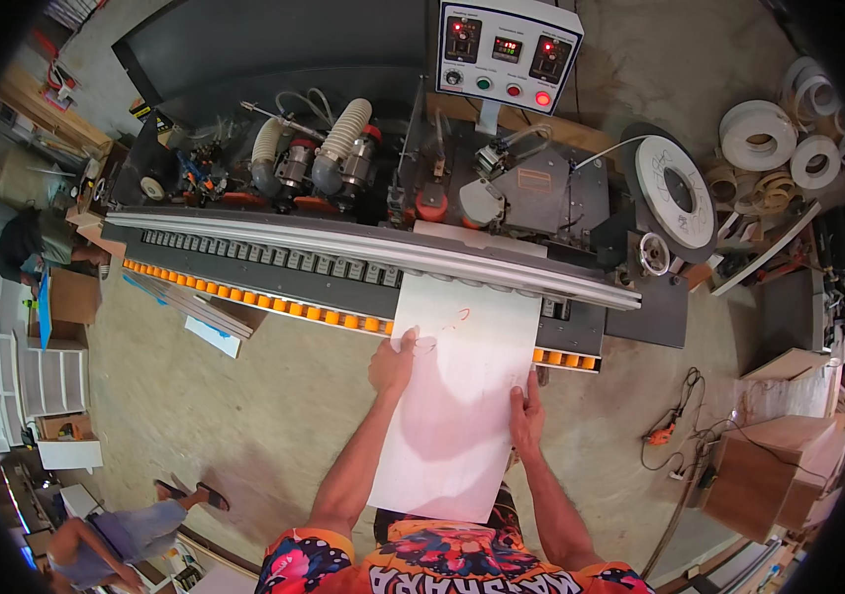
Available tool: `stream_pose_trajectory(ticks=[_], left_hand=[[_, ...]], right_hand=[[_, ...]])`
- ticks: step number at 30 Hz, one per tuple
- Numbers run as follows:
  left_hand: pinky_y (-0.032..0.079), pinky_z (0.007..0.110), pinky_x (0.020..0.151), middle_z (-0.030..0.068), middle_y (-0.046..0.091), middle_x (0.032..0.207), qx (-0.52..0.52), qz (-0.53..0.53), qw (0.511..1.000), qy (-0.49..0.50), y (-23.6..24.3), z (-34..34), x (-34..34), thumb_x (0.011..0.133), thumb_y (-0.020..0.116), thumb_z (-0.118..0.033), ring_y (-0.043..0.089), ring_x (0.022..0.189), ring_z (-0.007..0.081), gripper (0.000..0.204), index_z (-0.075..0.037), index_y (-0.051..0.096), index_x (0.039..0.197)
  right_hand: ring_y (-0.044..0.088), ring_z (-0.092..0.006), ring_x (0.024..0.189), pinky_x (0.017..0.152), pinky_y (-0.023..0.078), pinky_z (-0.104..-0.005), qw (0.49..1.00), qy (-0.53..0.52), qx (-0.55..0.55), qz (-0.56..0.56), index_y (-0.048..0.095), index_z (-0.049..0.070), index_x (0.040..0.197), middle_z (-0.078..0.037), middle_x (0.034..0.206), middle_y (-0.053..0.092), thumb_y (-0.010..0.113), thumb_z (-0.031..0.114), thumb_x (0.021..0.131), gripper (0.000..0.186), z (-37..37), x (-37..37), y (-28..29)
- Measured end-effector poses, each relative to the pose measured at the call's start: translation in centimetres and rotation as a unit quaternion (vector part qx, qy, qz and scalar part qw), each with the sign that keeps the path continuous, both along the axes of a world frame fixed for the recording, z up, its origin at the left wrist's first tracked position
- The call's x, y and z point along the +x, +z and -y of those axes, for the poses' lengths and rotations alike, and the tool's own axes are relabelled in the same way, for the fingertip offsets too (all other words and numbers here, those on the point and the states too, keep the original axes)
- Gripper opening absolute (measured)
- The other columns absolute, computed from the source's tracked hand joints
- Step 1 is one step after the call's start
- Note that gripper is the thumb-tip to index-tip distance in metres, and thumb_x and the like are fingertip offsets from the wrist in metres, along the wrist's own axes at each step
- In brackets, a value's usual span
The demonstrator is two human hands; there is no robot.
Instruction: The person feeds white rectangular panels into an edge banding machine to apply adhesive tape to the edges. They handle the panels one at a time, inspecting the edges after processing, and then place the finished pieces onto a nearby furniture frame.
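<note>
A long white panel (pixel 462 396) with small red marks near its far part lies between my hands. Its far end passes under the metal beam (pixel 363 253) of an edge-banding machine, and its near end reaches close to my body. My left hand (pixel 393 362) grips the left edge, thumb resting on top. On the opposite edge, a little nearer to me, my right hand (pixel 527 412) holds the panel, its fingers partly hidden along the side. Orange rollers (pixel 294 309) line the machine's front on both sides of the panel.
A control box (pixel 505 57) with lit displays stands above the machine. At right are a white banding roll (pixel 675 191), more rolls (pixel 759 134), an orange power tool (pixel 659 436) with a cord, and a wooden box (pixel 769 465). Two people (pixel 126 540) (pixel 22 243) are at left.
</note>
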State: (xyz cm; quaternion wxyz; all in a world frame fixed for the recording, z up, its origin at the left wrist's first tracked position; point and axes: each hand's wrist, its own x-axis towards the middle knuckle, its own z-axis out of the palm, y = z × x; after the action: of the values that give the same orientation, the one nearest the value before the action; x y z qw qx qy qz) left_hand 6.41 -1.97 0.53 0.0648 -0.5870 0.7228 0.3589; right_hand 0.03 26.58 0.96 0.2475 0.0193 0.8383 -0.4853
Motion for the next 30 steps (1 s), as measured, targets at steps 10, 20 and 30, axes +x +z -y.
stream_pose_trajectory(ticks=[10, 20, 30], left_hand=[[0.052, 0.053, 0.095, 0.0254, 0.072, 0.117, -0.013, -0.014, 1.0, 0.013, 0.0, 2.5, 1.3, 0.091, 0.056, -0.073, 0.068, 0.111, 0.0442, 0.083, 0.002, 0.065, 0.127], [0.053, 0.05, 0.093, 0.0208, 0.075, 0.111, -0.024, -0.057, 0.998, 0.026, -0.1, 5.2, 2.5, 0.092, 0.059, -0.069, 0.07, 0.108, 0.0404, 0.074, -0.001, 0.071, 0.119], [0.051, 0.049, 0.097, 0.0229, 0.073, 0.116, 0.001, -0.057, 0.998, 0.036, 0.0, 8.4, 3.9, 0.091, 0.06, -0.071, 0.068, 0.113, 0.0409, 0.078, 0.0, 0.07, 0.122]], right_hand=[[0.049, -0.0165, 0.065, 0.063, 0.046, -0.0322, 0.998, 0.03, 0.024, -0.043, 0.038, 0.003, 0.157, -0.01, 0.078, 0.057, 0.06, 0.026, 0.102, 0.064, 1.6, 2.4, -1.0], [0.055, -0.0215, 0.063, 0.063, 0.048, -0.0345, 0.994, 0.071, 0.034, -0.076, 0.028, 0.008, 0.163, -0.012, 0.075, 0.059, 0.063, 0.025, 0.101, 0.073, 1.9, 6.8, 0.6], [0.059, -0.0266, 0.063, 0.064, 0.05, -0.0378, 0.994, 0.09, 0.03, -0.054, 0.026, 0.009, 0.163, -0.017, 0.075, 0.059, 0.057, 0.028, 0.105, 0.068, 3.7, 10.6, 0.5]])
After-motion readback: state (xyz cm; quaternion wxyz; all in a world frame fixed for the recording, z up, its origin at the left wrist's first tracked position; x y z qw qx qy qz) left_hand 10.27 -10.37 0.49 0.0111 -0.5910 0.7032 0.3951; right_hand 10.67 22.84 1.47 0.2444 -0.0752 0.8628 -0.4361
